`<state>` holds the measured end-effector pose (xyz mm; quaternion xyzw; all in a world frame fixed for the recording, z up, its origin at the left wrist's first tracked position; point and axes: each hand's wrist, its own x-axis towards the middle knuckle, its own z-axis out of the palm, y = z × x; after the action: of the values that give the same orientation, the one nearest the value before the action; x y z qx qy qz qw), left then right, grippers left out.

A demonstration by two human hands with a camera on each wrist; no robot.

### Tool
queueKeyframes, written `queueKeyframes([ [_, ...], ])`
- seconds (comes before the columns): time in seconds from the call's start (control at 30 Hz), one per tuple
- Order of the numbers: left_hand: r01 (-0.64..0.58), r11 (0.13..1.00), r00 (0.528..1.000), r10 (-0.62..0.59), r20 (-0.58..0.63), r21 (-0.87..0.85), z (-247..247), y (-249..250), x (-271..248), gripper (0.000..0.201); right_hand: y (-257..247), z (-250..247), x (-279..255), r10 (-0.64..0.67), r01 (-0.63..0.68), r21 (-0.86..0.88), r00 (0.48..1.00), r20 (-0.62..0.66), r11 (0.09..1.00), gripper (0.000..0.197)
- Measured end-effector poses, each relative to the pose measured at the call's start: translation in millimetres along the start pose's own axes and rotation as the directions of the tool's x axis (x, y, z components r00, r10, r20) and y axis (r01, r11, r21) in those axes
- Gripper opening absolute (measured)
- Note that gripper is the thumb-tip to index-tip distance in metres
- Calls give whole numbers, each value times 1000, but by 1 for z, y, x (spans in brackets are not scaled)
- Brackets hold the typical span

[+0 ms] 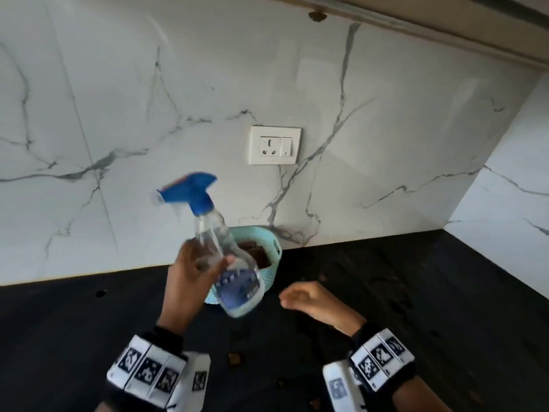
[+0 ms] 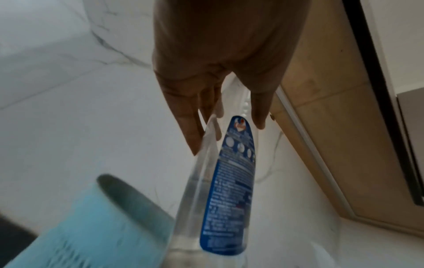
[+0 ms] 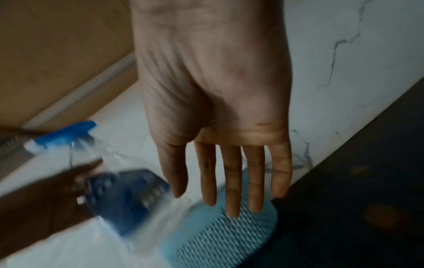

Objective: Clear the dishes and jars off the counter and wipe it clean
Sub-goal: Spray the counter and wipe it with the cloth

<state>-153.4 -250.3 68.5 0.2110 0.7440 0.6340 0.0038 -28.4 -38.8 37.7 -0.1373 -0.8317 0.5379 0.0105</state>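
Spray bottle [image 1: 221,257] sits tilted in our left hand [image 1: 190,275], fingers wrapped round its waist, above the dark tabletop [image 1: 416,292] before a blue basket [image 1: 274,248]. Our right hand [image 1: 312,301] hovers empty, fingers loose. We should right the blurred, seemingly leftward nozzle before spraying.

Basket [image 1: 274,248] on counter [image 1: 416,292] against wall [image 1: 148,114], bottle [image 1: 225,257] before it, socket [image 1: 275,145] above.
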Motion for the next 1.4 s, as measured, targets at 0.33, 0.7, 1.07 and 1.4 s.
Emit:
queueKeyframes([
  [0.33, 119, 904, 977, -32, -211, 410, 9, -2, 88, 52, 41, 46, -2, 244, -46, -629, 941, 233, 776, 48],
  [0.7, 167, 805, 980, -72, -186, 569, 28, -59, 99, 44, 53, 41, -2, 251, -71, -621, 946, 206, 780, 42],
  [1.07, 216, 899, 976, -194, -98, 381, -8, -71, 75, 52, -2, 15, 51, 133, -18, -500, 972, 196, 866, 18],
  [1.4, 169, 979, 961, -140, -238, 110, -74, -68, 2, 10, -54, 52, 176, 104, 136, -753, 960, 261, 643, 35],
])
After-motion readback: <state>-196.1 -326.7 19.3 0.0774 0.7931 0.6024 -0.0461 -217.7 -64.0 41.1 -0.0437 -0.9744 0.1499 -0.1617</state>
